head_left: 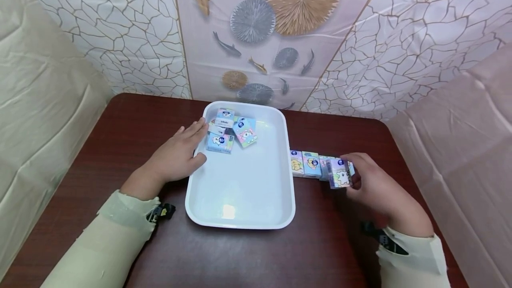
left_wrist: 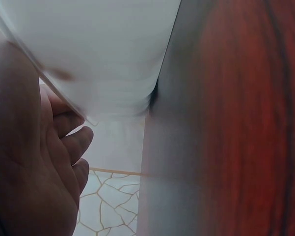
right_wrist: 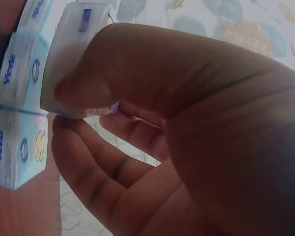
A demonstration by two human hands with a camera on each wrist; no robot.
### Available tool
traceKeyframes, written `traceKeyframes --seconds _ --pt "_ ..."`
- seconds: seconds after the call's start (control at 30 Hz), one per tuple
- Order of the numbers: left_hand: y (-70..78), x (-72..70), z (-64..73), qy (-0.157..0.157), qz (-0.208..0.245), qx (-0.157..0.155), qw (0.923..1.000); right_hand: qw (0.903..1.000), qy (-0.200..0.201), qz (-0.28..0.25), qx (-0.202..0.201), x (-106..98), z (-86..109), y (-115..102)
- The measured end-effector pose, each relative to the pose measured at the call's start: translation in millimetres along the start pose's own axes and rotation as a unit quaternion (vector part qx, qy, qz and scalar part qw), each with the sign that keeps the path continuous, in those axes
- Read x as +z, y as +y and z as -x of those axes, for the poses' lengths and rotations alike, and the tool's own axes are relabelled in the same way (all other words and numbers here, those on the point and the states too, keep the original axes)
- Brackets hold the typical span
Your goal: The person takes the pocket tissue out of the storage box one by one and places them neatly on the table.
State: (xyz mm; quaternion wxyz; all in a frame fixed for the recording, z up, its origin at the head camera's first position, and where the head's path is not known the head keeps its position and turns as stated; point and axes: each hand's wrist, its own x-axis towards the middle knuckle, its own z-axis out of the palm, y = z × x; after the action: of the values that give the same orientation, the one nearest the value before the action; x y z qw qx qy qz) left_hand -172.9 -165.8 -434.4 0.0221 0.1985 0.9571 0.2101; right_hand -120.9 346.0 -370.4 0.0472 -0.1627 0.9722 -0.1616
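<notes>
At the right of the head view, my right hand (head_left: 374,183) pinches a small tissue pack (head_left: 339,173) with a white cartoon animal between thumb and fingers. In the right wrist view the thumb presses one side of this pack (right_wrist: 71,54). The held pack overlaps the right end of a row of similar tissue packs (head_left: 311,163) beside the tray. My left hand (head_left: 176,154) rests on the left rim of the white tray (head_left: 240,190), fingers extended along it and thumb over the edge. Several tissue packs (head_left: 245,132) lie jumbled in the tray's far left corner.
The tray stands on a dark red-brown table (head_left: 320,243). Behind the table hangs a patterned cloth (head_left: 256,57), and plain pale cloth walls (head_left: 472,114) close in both sides. The row of packs sits against the tray's right side.
</notes>
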Motion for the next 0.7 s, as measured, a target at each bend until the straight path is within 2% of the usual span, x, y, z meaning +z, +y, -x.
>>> traceKeyframes --seconds 0.27,0.7 --pt "1.1 -0.4 0.5 -0.005 0.007 -0.003 1.0 0.9996 0.024 -0.003 0.012 -1.5 1.4 23.9" --pt "-0.7 -0.1 -0.1 -0.003 0.005 -0.001 1.0 0.9973 0.062 0.0 0.039 9.9 -0.5 59.7"
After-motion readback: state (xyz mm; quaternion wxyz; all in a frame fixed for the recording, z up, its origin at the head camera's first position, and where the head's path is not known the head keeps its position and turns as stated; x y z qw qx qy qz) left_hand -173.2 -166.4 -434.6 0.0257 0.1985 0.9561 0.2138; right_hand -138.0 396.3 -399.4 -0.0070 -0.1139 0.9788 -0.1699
